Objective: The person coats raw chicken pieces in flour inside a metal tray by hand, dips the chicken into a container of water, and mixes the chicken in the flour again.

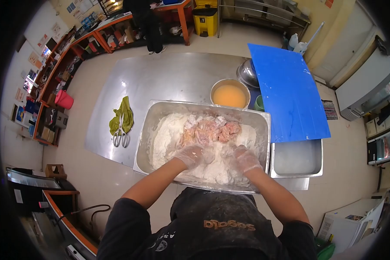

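Observation:
A deep metal pan [141, 149] holds white flour [219, 172] with pieces of raw meat [210, 130] lying along its far middle. Both of my hands wear clear plastic gloves dusted with flour. My left hand [192, 156] reaches into the flour just short of the meat. To its right, my right hand [246, 158] is also in the flour, near the pan's right side. Flour covers the fingers of both hands, so their closure and anything in them cannot be made out.
A bowl of yellowish liquid [229, 95] stands behind the pan. Scissors [121, 136] lie on a green cloth [125, 113] at left. A blue board [290, 95] partly covers a second metal pan [297, 159] at right. Another person [148, 28] stands beyond the steel table [169, 71].

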The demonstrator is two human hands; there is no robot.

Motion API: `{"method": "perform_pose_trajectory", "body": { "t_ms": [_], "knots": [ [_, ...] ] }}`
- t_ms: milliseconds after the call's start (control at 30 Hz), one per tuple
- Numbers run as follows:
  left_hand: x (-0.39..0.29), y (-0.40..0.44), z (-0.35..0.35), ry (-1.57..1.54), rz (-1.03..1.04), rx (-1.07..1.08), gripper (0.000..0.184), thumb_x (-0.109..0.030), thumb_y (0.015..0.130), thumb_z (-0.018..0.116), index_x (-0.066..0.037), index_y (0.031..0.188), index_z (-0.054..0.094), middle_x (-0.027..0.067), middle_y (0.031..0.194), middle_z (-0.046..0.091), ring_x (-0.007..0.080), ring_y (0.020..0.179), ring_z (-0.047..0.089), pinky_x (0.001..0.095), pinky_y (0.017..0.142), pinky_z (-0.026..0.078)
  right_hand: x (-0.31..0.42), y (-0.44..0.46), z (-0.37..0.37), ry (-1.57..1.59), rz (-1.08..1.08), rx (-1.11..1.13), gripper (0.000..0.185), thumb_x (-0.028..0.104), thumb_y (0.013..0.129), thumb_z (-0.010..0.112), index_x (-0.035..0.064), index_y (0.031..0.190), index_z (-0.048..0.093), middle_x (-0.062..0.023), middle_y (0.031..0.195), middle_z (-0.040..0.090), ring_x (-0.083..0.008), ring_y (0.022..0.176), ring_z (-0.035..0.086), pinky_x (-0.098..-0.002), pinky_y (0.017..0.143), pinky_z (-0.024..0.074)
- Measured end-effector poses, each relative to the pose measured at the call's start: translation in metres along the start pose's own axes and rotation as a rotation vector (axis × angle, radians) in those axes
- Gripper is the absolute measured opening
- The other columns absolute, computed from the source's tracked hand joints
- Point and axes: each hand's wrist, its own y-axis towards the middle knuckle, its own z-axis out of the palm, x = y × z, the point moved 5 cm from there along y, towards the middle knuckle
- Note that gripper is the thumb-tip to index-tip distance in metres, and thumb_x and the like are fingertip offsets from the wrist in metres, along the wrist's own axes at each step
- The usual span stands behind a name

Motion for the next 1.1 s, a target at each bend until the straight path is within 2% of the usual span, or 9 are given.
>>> {"method": "perform_pose_trajectory", "body": {
  "t_ms": [133,433,533,633,700,833,900,1033,1100],
  "knots": [
    [-0.023,-0.011,-0.029,0.14,-0.055,0.215,0.028,-0.019,0.084,0.046,-0.001,0.099,0.061,0.019,0.101,0.063,0.0335,0.095,0.059,0.039,0.085,0.047,-0.028,0.03,0.032,-0.147,-0.132,0.02,0.034,0.021,0.083,0.053,-0.0017,0.108,0.056,-0.0232,0.092,0.063,-0.0361,0.092,0.062,-0.0441,0.081,0.0486],
    [-0.045,-0.017,-0.041,0.107,0.357,-0.436,0.041,-0.022,0.084,0.054,-0.003,0.12,0.05,0.0184,0.109,0.059,0.0314,0.098,0.057,0.0407,0.087,0.044,0.051,0.026,-0.045,0.018,-0.518,0.097,0.036,0.022,0.091,0.05,0.0037,0.121,0.051,-0.0202,0.107,0.058,-0.033,0.096,0.058,-0.0387,0.088,0.0484],
    [-0.086,-0.025,-0.096,-0.525,0.103,0.045,0.042,-0.017,0.083,0.056,-0.003,0.122,0.049,0.0202,0.114,0.059,0.0358,0.105,0.057,0.0419,0.09,0.045,0.079,0.035,-0.049,0.367,-0.48,0.018,0.035,0.003,0.077,0.055,0.0027,0.112,0.052,-0.0173,0.1,0.059,-0.0359,0.088,0.06,-0.0404,0.077,0.0503],
    [-0.06,-0.036,-0.1,0.037,-0.222,0.161,0.038,-0.018,0.082,0.057,-0.004,0.117,0.054,0.0197,0.107,0.062,0.0347,0.098,0.06,0.0411,0.087,0.046,0.111,0.027,-0.069,0.4,-0.709,-0.359,0.043,0.009,0.085,0.056,0.0037,0.126,0.046,-0.02,0.102,0.059,-0.0333,0.092,0.06,-0.0396,0.085,0.0481],
    [-0.042,-0.047,-0.097,-0.177,-0.119,-0.034,0.032,-0.019,0.082,0.058,-0.003,0.111,0.058,0.0194,0.104,0.063,0.0338,0.095,0.06,0.0416,0.086,0.046,0.117,0.028,-0.072,0.967,-0.319,0.043,0.045,0.002,0.08,0.058,0.0022,0.123,0.048,-0.0204,0.101,0.059,-0.0313,0.093,0.06,-0.0371,0.083,0.0488],
    [-0.022,-0.097,-0.086,0.423,0.255,-0.281,0.028,-0.019,0.083,0.059,-0.003,0.105,0.06,0.0145,0.099,0.064,0.0273,0.087,0.062,0.0378,0.079,0.049,0.105,0.027,-0.08,0.856,-0.367,-0.099,0.036,0.003,0.083,0.049,0.0018,0.119,0.048,-0.0178,0.099,0.06,-0.0335,0.089,0.061,-0.0399,0.079,0.0517],
    [-0.008,-0.123,-0.097,-0.441,-0.172,-0.278,0.022,-0.014,0.083,0.059,-0.001,0.101,0.061,0.0085,0.09,0.065,0.0174,0.081,0.062,0.0306,0.071,0.049,0.099,0.045,-0.03,0.079,-0.334,0.083,0.028,0.016,0.087,0.049,0.0026,0.111,0.054,-0.0186,0.097,0.061,-0.0322,0.086,0.061,-0.0395,0.078,0.0517],
    [0.01,-0.165,-0.077,-0.544,-0.315,-0.362,0.027,-0.013,0.085,0.059,0.0,0.108,0.059,0.0085,0.093,0.065,0.0166,0.085,0.062,0.03,0.075,0.05,0.16,0.053,0.04,0.111,-0.652,0.275,0.032,0.027,0.084,0.052,0.0011,0.101,0.062,-0.0206,0.096,0.063,-0.0343,0.089,0.062,-0.0412,0.078,0.0501],
    [-0.002,-0.179,-0.087,-1.024,-0.188,-0.842,0.015,-0.006,0.083,0.058,0.0,0.096,0.062,0.0029,0.08,0.064,0.0078,0.073,0.058,0.0223,0.062,0.046,0.178,0.073,0.086,0.105,-0.494,0.22,0.037,0.03,0.082,0.054,0.0006,0.104,0.061,-0.0212,0.098,0.063,-0.0348,0.091,0.061,-0.0417,0.079,0.0497]
  ]
}}
